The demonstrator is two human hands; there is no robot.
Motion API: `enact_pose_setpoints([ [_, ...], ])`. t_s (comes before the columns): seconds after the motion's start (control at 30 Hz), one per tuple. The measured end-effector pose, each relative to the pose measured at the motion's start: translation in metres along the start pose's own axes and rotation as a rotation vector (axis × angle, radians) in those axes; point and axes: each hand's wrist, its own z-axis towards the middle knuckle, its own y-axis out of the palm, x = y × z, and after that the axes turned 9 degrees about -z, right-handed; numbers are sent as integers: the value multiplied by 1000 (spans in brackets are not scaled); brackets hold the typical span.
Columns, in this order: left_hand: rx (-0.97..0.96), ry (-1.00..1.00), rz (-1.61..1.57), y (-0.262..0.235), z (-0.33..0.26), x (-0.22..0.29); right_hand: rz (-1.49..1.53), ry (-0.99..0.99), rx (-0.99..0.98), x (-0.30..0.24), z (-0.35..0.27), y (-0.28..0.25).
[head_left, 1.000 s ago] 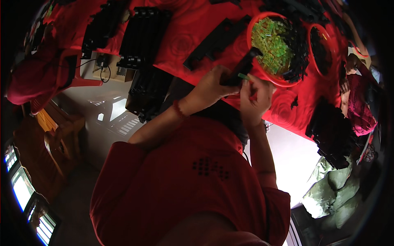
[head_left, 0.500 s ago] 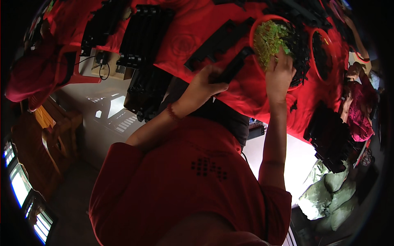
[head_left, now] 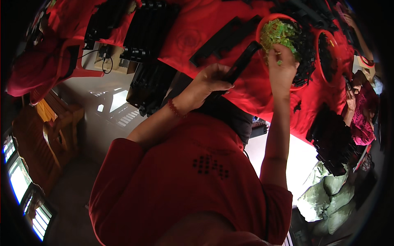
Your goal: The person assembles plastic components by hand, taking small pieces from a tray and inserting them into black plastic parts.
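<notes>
Since the earlier frame the right hand (head_left: 282,67) has pushed further up from the long black strip into the red basin (head_left: 262,25), and the strip itself has tilted more steeply toward that basin.

Head view: the left hand (head_left: 211,78) is closed round the lower end of the long black strip (head_left: 242,62), fingers wrapped over it, holding it slantwise above the red-covered surface (head_left: 197,28). The strip's upper end reaches the basin's near rim. The right hand lies over the heap of small green pieces (head_left: 279,33) in the basin, fingers curled down among them; it seems to pinch one or two, though the view is too small to be sure. Black parts (head_left: 305,49) fill the basin's right side. A second red basin (head_left: 326,57) stands just beside it. More black strips (head_left: 223,37) lie on the surface to the left, and stacks of black parts (head_left: 150,28) further left. Another person's arm (head_left: 353,106) shows at the right edge.
</notes>
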Motion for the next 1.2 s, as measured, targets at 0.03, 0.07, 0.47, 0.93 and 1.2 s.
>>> enact_pose_setpoints([
  [0.03,-40,19,-23,-1,1,-1,267,159,39,-6,-2,-6],
  [0.07,-35,16,-24,-1,2,-2,469,317,23,-15,-4,-14],
  [0.47,-49,27,-85,5,5,-10,339,242,-27,-81,-53,-16],
  [0.93,-62,33,-13,4,7,-14,231,146,-85,-78,-49,-18],
  [1.2,-43,28,-55,7,5,-13,275,160,-94,-79,-53,-15],
])
